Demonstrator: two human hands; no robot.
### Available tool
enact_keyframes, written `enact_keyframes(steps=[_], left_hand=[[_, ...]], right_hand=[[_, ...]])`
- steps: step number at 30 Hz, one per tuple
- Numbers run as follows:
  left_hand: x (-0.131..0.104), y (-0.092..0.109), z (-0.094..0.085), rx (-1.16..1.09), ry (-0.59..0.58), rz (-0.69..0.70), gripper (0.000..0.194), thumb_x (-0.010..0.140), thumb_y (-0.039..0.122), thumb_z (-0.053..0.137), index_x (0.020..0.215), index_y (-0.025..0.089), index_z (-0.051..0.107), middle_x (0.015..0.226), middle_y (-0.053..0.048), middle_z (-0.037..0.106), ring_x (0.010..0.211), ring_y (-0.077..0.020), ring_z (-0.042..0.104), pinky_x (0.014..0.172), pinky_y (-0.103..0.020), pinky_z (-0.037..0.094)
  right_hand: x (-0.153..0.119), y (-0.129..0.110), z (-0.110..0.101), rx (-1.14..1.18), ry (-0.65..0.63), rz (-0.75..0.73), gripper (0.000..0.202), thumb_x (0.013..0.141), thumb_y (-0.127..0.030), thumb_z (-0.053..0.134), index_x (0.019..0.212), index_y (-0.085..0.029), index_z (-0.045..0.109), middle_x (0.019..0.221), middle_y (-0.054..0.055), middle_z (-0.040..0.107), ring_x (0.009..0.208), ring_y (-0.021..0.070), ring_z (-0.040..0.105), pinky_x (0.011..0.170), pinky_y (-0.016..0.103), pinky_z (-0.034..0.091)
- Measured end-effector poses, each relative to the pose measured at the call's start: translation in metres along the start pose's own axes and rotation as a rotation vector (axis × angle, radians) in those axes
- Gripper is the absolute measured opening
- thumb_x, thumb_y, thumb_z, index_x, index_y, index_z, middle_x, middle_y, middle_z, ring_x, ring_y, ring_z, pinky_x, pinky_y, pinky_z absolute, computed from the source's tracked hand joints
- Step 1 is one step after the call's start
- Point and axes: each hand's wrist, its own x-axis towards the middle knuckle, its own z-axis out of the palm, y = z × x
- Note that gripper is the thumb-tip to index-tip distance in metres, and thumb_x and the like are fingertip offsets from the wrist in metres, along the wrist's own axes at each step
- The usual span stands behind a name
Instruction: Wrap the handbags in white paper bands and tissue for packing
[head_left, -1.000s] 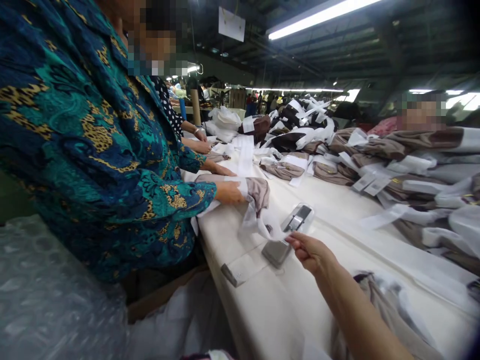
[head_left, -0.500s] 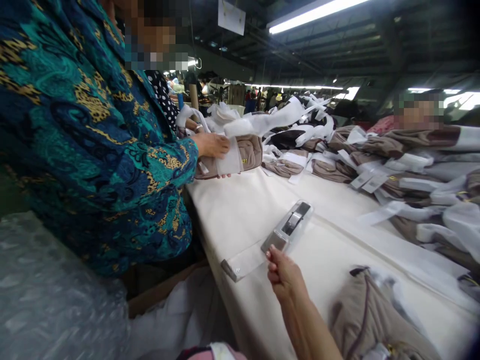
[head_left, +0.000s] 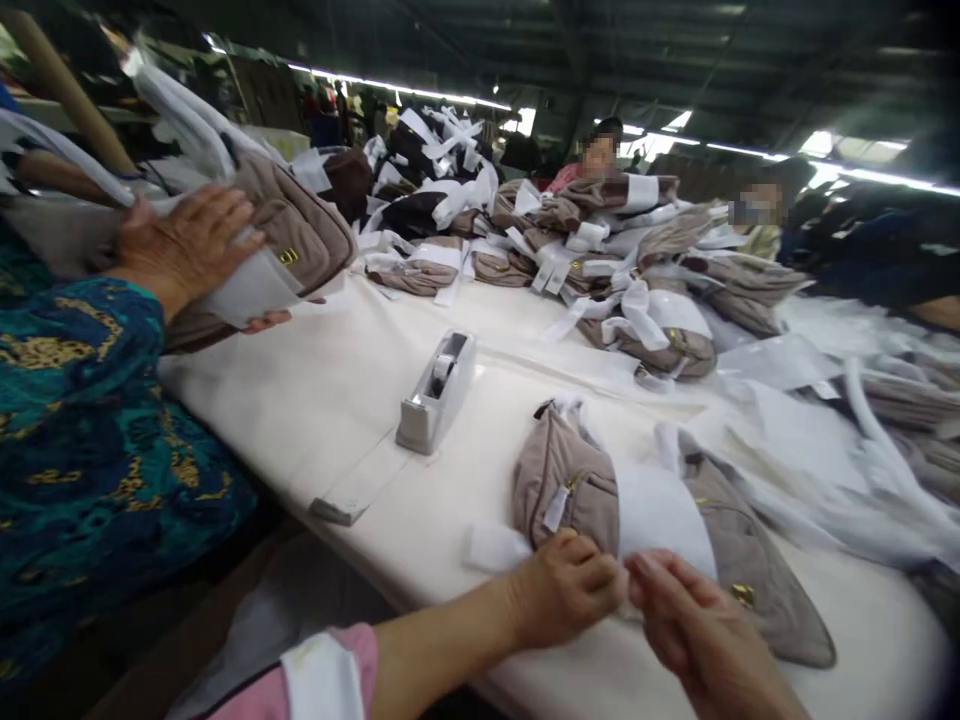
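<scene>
A taupe corduroy bag [head_left: 566, 475] with gold-coloured hardware lies on the table before me, a white paper band [head_left: 664, 515] across its middle. My left hand [head_left: 570, 590] is closed in a pinch at the bag's near edge, by the band. Right beside it, my right hand [head_left: 686, 610] also pinches, its fingertips almost meeting the left ones. Whatever is between the fingers is too small to make out. Beyond my left hand stands a tape dispenser [head_left: 436, 392], with a strip of white paper under its near end.
On the left, a co-worker's hand [head_left: 184, 245] rests on another banded taupe bag [head_left: 300, 225]. A heap of wrapped bags [head_left: 652, 320] covers the table's far side. White wrapping sheets [head_left: 802, 420] lie to the right. The white table [head_left: 315, 400] has its near edge below my left arm.
My view has swung right. My right hand has left the tape dispenser and come to the bag. My left hand has come into view beside it.
</scene>
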Motion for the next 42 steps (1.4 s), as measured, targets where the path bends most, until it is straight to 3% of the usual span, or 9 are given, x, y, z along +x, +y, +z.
enact_keyframes(steps=[5, 10, 15, 23, 29, 34, 36, 39, 42], left_hand=[[-0.003, 0.000, 0.005, -0.162, 0.140, -0.017, 0.023, 0.090, 0.021, 0.042, 0.108, 0.016, 0.055, 0.106, -0.006, 0.057, 0.087, -0.0158, 0.048, 0.075, -0.032, 0.039], [0.001, 0.003, 0.008, -0.140, 0.150, -0.006, 0.018, 0.089, 0.021, 0.043, 0.097, 0.019, 0.058, 0.137, 0.000, 0.039, 0.086, -0.0150, 0.047, 0.072, -0.032, 0.038], [0.012, 0.001, 0.001, -0.144, 0.022, 0.002, 0.016, 0.088, 0.026, 0.042, 0.095, 0.021, 0.056, 0.132, 0.000, 0.046, 0.082, -0.0166, 0.048, 0.068, -0.032, 0.037], [0.017, -0.002, -0.004, -0.146, -0.048, 0.016, 0.013, 0.084, 0.026, 0.044, 0.088, 0.020, 0.055, 0.131, 0.000, 0.047, 0.081, -0.0176, 0.048, 0.066, -0.033, 0.034], [0.019, -0.001, -0.006, -0.142, -0.087, 0.023, 0.012, 0.079, 0.025, 0.049, 0.088, 0.019, 0.055, 0.133, 0.000, 0.044, 0.084, -0.0186, 0.047, 0.068, -0.034, 0.035], [0.020, 0.000, -0.008, -0.150, -0.097, 0.011, 0.012, 0.081, 0.023, 0.047, 0.088, 0.018, 0.055, 0.134, 0.001, 0.043, 0.085, -0.0192, 0.046, 0.070, -0.034, 0.034], [0.021, 0.000, -0.009, -0.155, -0.107, 0.011, 0.014, 0.081, 0.023, 0.047, 0.089, 0.018, 0.055, 0.135, 0.002, 0.043, 0.085, -0.0194, 0.045, 0.070, -0.034, 0.035], [0.021, -0.001, -0.010, -0.157, -0.124, 0.022, 0.016, 0.079, 0.024, 0.048, 0.091, 0.017, 0.056, 0.136, 0.001, 0.041, 0.085, -0.0190, 0.045, 0.071, -0.034, 0.036], [0.022, -0.001, -0.009, -0.159, -0.137, 0.033, 0.018, 0.077, 0.024, 0.050, 0.092, 0.017, 0.056, 0.136, 0.000, 0.041, 0.085, -0.0188, 0.045, 0.070, -0.034, 0.036]], right_hand=[[0.017, 0.030, -0.050, 0.025, 0.078, 0.112, 0.041, 0.061, -0.052, 0.071, 0.066, -0.015, 0.054, 0.045, -0.007, 0.041, 0.035, -0.0010, 0.016, 0.038, 0.018, 0.004], [0.030, 0.036, -0.043, -0.078, 0.084, 0.128, 0.046, 0.058, -0.057, 0.068, 0.060, -0.014, 0.052, 0.040, -0.007, 0.041, 0.030, -0.0001, 0.021, 0.035, 0.016, 0.008], [0.034, 0.034, -0.043, -0.129, 0.122, 0.160, 0.039, 0.057, -0.050, 0.066, 0.061, -0.015, 0.051, 0.052, -0.001, 0.055, 0.027, 0.0014, 0.028, 0.030, 0.017, 0.011], [0.008, 0.046, -0.036, -0.076, 0.234, 0.071, 0.054, 0.058, -0.043, 0.068, 0.099, -0.018, 0.045, 0.053, -0.007, 0.054, 0.031, 0.0058, 0.036, 0.029, 0.017, 0.025], [0.005, 0.065, -0.036, -0.155, 0.312, 0.084, 0.038, 0.064, -0.046, 0.062, 0.080, -0.022, 0.036, 0.051, -0.005, 0.057, 0.028, 0.0053, 0.031, 0.030, 0.016, 0.017], [-0.007, 0.087, -0.037, -0.242, 0.299, 0.082, 0.030, 0.070, -0.041, 0.059, 0.068, -0.023, 0.035, 0.043, -0.006, 0.050, 0.032, 0.0085, 0.036, 0.034, 0.020, 0.026], [-0.014, 0.090, -0.045, -0.402, 0.349, -0.064, 0.027, 0.071, -0.041, 0.061, 0.069, -0.022, 0.042, 0.047, -0.004, 0.052, 0.039, 0.0112, 0.044, 0.040, 0.024, 0.035], [-0.012, 0.088, -0.063, -0.795, 0.457, -0.641, 0.021, 0.078, -0.034, 0.059, 0.094, -0.021, 0.055, 0.084, 0.005, 0.064, 0.077, 0.0199, 0.060, 0.072, 0.035, 0.047], [0.009, 0.082, -0.079, -1.117, 0.375, -1.093, 0.038, 0.083, -0.023, 0.054, 0.120, -0.021, 0.048, 0.122, 0.011, 0.053, 0.114, 0.0242, 0.047, 0.100, 0.046, 0.030]])
